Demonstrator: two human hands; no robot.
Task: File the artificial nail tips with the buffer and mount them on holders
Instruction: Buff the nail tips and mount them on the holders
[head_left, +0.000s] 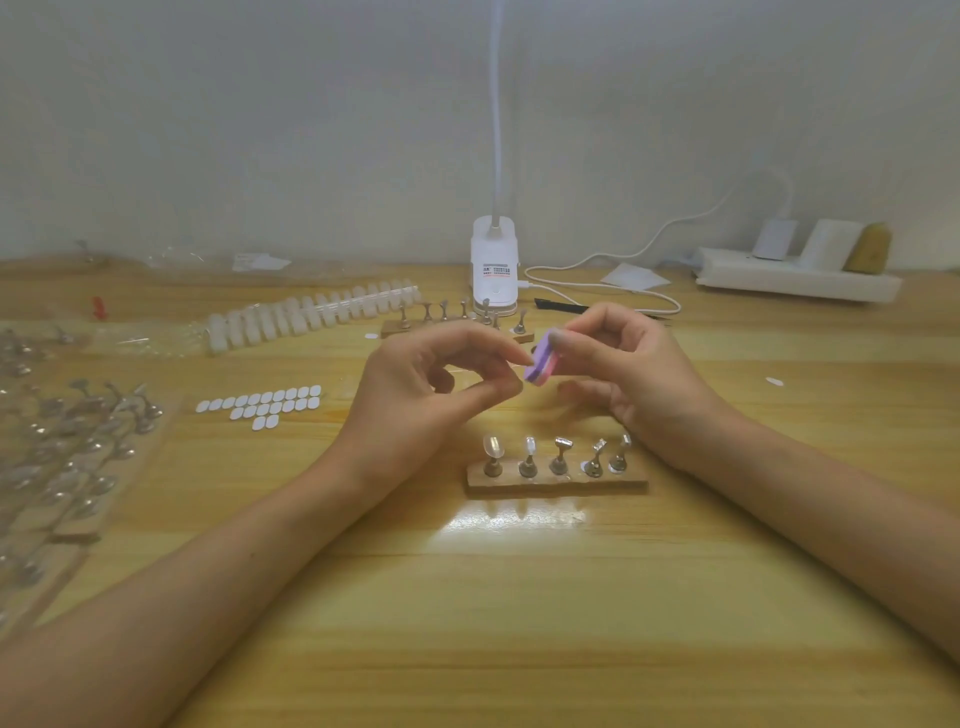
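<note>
Filing step, head view. The right hand (628, 369) pinches the buffer (540, 364), a purple-and-pink block, between thumb and forefinger. The buffer's long axis tilts steeply, its upper end farther from the viewer. The left hand (436, 379) closes thumb and forefinger together at the buffer's left face, presumably on a nail tip, though the tip itself is too small and clear to make out. Both hands hover above the tabletop (519, 597). Just nearer the viewer stands the holder rack (556, 482), five holders on a wooden base, the leftmost carrying a mounted tip (491, 446); the right hand is the nearer to it. Adhesive pads (265, 405), a strip of unfiled tips (311, 312) and a second rack (457, 323) lie well apart and obstruct nothing.
</note>
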